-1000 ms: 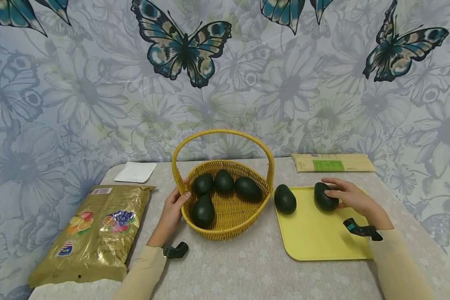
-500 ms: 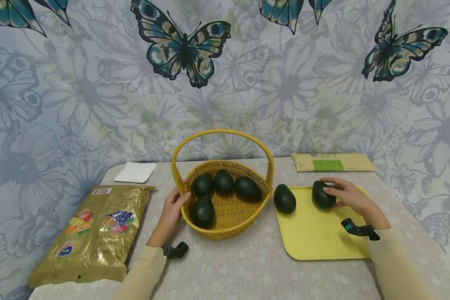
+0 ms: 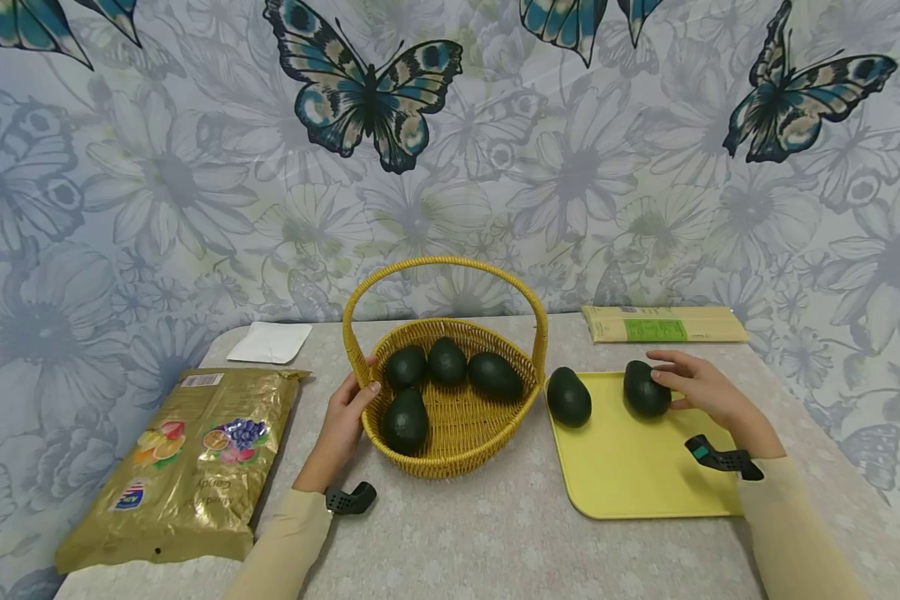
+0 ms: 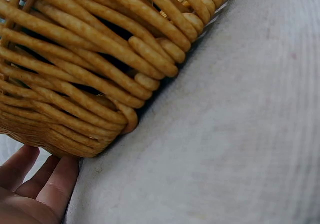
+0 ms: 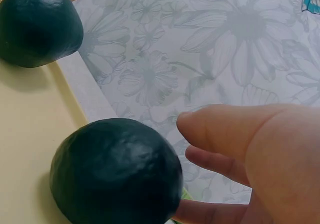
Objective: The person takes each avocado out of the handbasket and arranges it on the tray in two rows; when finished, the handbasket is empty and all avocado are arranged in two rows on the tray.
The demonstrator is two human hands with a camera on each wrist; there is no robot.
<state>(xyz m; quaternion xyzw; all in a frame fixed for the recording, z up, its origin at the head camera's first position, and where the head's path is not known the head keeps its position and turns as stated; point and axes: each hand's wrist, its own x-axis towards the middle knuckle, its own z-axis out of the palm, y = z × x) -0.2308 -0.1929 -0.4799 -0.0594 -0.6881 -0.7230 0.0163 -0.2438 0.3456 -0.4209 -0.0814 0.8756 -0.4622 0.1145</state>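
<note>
My left hand (image 3: 341, 425) holds the yellow wicker basket (image 3: 461, 429) at its left side, the thumb over the rim beside the handle. In the left wrist view its fingers (image 4: 60, 181) reach up against the woven base. Several dark green avocados lie in the basket, one avocado (image 3: 405, 422) nearest the front. On the yellow tray (image 3: 645, 483), my right hand (image 3: 708, 398) is beside an avocado (image 3: 647, 389), fingers spread around its right side. The right wrist view shows the thumb (image 5: 215, 129) apart from this avocado. Another avocado (image 3: 568, 397) sits at the tray's left edge.
A gold candy bag (image 3: 187, 467) lies left of the basket. Behind it is a white folded sheet (image 3: 270, 342). A long flat packet with a green label (image 3: 656, 331) lies behind the tray. A patterned wall (image 3: 450, 208) stands directly behind the table.
The avocado at my right hand has shifted slightly left on the tray. My right fingers have since loosened and drawn a little away from it. My left hand and the basket have stayed put.
</note>
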